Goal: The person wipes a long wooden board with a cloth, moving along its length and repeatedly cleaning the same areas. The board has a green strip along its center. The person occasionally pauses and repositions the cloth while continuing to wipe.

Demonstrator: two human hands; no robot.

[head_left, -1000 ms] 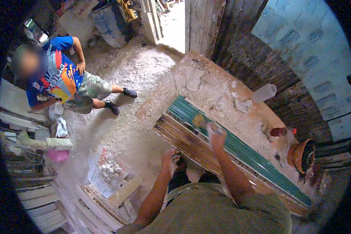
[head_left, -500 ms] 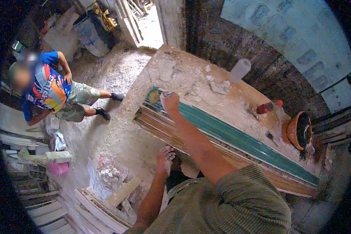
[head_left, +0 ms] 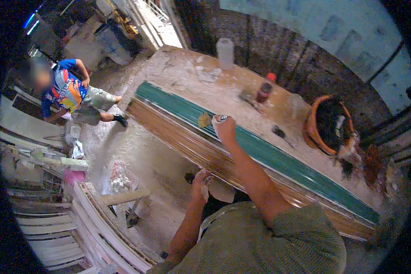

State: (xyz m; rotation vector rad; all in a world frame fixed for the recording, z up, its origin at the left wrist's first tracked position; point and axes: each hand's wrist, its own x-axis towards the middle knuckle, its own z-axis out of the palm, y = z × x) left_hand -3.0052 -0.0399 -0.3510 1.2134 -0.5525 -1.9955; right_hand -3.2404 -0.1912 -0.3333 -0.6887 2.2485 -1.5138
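My right hand [head_left: 224, 129] is closed around a paintbrush, with its pale yellow bristles [head_left: 204, 120] against a long, wet-looking green ribbed strip [head_left: 278, 157]. The strip lies lengthwise on a dusty table [head_left: 173, 61]. Alongside it, on the side nearer me, runs a brown ribbed strip [head_left: 182, 137], with a narrow pale edge between the two. My left hand [head_left: 201, 183] hangs just off the brown strip's near edge, its fingers loosely bent and apart, with nothing visible in them.
On the table's far side stand a translucent plastic container [head_left: 225, 54], a dark red bottle with a red cap [head_left: 264, 91] and an orange bucket [head_left: 311, 125] with a dark inside. Another person [head_left: 71, 93] stands at the left. White slatted pieces [head_left: 55, 239] lie lower left.
My right hand has drawn the brush along the green strip, from its far left end toward the middle. The view has shifted; my left hand stays low by the brown strip.
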